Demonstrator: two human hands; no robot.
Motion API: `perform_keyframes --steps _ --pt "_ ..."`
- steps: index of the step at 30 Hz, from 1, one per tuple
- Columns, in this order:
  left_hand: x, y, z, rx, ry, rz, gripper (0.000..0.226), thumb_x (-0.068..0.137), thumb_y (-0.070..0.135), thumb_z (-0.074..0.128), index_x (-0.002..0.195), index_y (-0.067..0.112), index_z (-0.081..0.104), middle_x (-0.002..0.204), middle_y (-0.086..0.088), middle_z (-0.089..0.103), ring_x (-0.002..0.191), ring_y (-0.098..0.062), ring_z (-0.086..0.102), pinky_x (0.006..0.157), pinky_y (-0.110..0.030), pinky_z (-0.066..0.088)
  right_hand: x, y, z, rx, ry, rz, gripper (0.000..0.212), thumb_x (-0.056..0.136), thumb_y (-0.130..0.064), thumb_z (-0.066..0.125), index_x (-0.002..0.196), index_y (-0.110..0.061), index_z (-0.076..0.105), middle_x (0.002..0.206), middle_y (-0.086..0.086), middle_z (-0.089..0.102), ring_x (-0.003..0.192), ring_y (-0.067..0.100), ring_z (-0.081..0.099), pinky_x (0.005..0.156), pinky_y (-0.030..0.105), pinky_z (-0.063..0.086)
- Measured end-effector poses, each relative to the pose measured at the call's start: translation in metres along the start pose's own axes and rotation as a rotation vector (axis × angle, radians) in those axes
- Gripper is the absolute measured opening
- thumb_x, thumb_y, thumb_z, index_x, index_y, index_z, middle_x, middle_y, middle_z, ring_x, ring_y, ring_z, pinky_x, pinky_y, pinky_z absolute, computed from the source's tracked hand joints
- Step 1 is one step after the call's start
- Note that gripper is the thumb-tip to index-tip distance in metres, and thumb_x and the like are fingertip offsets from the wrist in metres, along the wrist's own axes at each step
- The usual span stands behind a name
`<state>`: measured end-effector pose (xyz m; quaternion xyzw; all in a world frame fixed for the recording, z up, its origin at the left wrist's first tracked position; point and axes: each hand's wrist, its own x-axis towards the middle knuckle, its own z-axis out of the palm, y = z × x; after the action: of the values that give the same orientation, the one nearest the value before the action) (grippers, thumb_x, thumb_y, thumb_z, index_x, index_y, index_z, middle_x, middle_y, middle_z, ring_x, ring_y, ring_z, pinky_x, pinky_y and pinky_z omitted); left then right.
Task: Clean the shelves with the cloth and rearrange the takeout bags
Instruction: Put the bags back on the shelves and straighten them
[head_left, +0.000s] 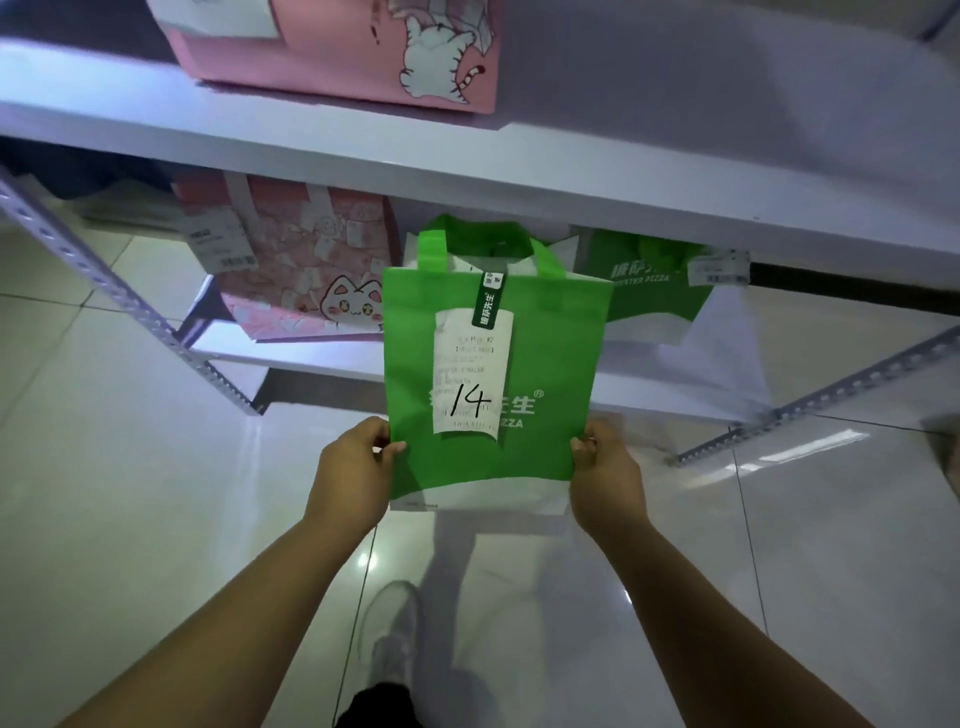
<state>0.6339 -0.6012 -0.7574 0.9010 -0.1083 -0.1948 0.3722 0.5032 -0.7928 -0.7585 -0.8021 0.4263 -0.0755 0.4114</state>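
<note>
A green takeout bag (545, 364) with a white bottom and a receipt marked "14" hangs in the air in front of the lower shelf (311, 353). My left hand (353, 473) pinches its lower left edge and my right hand (605, 473) pinches its lower right edge. A second green bag (654, 291) sits on the lower shelf behind it to the right. A pink cat-print bag (301, 275) stands on the lower shelf to the left. Another pink cat bag (353, 52) stands on the upper shelf (623, 171). No cloth is in view.
Perforated metal shelf posts slant at the left (119, 296) and right (810, 405). Glossy white floor tiles (156, 519) lie below. My shoe (392, 639) shows between my forearms.
</note>
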Motion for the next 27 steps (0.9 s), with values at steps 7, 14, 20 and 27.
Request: perform_keyframes --steps 7,14,20,27 --pt "-0.093 0.010 -0.060 -0.024 -0.016 -0.124 0.011 0.090 0.011 0.057 0.079 0.011 0.058 0.087 -0.003 0.066 0.076 -0.025 0.063 0.067 -0.031 0.049 -0.084 -0.041 -0.039 -0.019 -0.107 0.023 0.019 0.098 -0.012 0.036 0.085 -0.021 0.046 0.071 -0.006 0.053 0.062 0.008 0.047 0.051 0.023 0.034" --pt "-0.174 0.039 -0.143 -0.038 0.019 -0.142 0.010 0.090 0.014 0.056 0.081 0.013 0.058 0.085 -0.002 0.067 0.078 -0.026 0.065 0.072 -0.038 0.052 -0.163 -0.105 -0.085 0.006 -0.135 -0.003 0.015 0.097 -0.011 0.037 0.087 -0.018 0.047 0.069 -0.007 0.053 0.059 0.007 0.046 0.050 0.022 0.033" --pt "-0.216 0.064 -0.226 -0.109 0.082 -0.072 0.011 0.091 0.015 0.055 0.080 0.016 0.059 0.084 0.002 0.066 0.081 -0.023 0.065 0.078 -0.042 0.054 -0.216 -0.177 -0.112 0.054 -0.094 -0.053 0.015 0.098 -0.015 0.038 0.095 -0.013 0.053 0.080 0.003 0.060 0.073 0.021 0.055 0.058 0.025 0.038" --pt "-0.257 0.085 -0.325 -0.177 0.144 0.068 0.019 0.090 0.014 0.056 0.075 0.025 0.057 0.083 0.008 0.066 0.083 -0.018 0.064 0.080 -0.040 0.054 -0.286 -0.260 -0.131 0.122 0.060 -0.170 0.013 0.098 -0.013 0.040 0.086 -0.015 0.046 0.068 0.002 0.051 0.055 0.012 0.039 0.050 0.028 0.028"
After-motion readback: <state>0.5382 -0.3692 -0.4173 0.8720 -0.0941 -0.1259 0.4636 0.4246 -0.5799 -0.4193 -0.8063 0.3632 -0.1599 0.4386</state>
